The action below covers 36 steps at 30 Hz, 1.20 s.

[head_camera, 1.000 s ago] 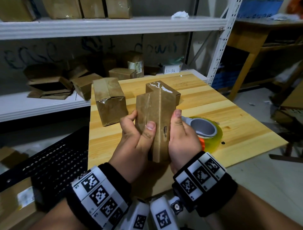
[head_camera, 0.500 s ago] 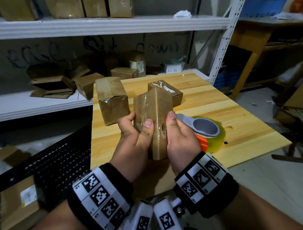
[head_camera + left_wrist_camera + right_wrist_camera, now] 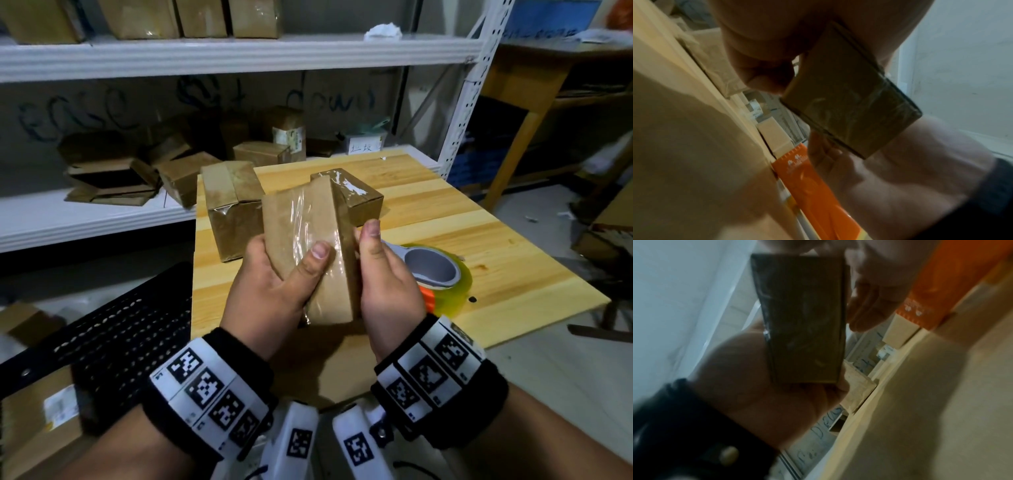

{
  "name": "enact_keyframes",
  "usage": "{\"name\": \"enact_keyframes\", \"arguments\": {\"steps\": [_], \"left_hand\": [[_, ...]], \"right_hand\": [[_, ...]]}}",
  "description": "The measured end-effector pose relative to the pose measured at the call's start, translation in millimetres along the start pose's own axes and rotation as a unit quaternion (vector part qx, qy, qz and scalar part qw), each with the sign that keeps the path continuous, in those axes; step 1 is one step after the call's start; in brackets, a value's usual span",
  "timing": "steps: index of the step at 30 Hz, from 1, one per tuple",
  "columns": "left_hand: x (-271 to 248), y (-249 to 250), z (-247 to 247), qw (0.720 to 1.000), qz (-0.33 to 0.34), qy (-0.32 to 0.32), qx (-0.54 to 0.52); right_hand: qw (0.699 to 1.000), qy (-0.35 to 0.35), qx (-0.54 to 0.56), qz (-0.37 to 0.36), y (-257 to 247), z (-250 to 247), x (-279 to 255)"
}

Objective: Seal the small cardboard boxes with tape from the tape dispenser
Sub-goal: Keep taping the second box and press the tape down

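Observation:
I hold a small brown cardboard box [image 3: 308, 240] upright over the near edge of the wooden table [image 3: 507, 246]. Clear tape runs down its facing side. My left hand [image 3: 274, 284] grips it from the left, thumb pressed on the tape. My right hand [image 3: 387, 281] cups its right side, thumb pointing up along the edge. The left wrist view shows the box [image 3: 851, 104] end-on between both hands, and so does the right wrist view, with the box [image 3: 803, 318] blurred. The tape dispenser [image 3: 435, 270], grey with an orange blade and a yellowish roll, lies on the table just right of my right hand.
Two other taped boxes stand on the table behind: a larger one [image 3: 233, 209] and a small one [image 3: 356, 195]. White shelves [image 3: 102, 222] at the back hold more boxes. A black perforated crate [image 3: 113, 329] sits left of the table, and a wooden desk [image 3: 524, 89] stands at right.
The box has turned in my hands so its taped face points more toward me. My left thumb has slid over onto the tape, and my right thumb sits higher on the edge.

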<state>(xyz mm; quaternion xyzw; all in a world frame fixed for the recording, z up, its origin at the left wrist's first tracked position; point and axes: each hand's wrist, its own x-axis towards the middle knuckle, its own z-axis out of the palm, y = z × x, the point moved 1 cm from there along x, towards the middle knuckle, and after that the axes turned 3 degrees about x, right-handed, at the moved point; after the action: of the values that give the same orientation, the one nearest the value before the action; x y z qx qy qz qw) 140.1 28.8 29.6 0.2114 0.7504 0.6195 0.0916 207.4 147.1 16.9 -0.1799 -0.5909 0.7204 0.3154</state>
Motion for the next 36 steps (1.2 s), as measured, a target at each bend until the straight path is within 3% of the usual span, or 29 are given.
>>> {"name": "enact_keyframes", "arguments": {"steps": [7, 16, 21, 25, 36], "left_hand": [[3, -3, -1, 1.000, -0.007, 0.011, -0.003], [-1, 3, -4, 0.996, -0.047, -0.014, -0.080], [0, 5, -6, 0.996, -0.025, -0.019, -0.087], [0, 4, -5, 0.995, -0.021, -0.041, -0.091], [4, 2, -14, 0.986, -0.005, -0.096, -0.135]], "right_hand": [[0.989, -0.101, -0.091, -0.061, 2, -8, 3], [0.994, -0.066, -0.082, -0.017, 5, -18, 14], [0.995, -0.090, -0.035, 0.030, -3, -12, 9], [0.990, -0.135, -0.040, 0.015, -6, -9, 4], [0.992, -0.097, -0.060, 0.047, 2, -18, 13]]}}
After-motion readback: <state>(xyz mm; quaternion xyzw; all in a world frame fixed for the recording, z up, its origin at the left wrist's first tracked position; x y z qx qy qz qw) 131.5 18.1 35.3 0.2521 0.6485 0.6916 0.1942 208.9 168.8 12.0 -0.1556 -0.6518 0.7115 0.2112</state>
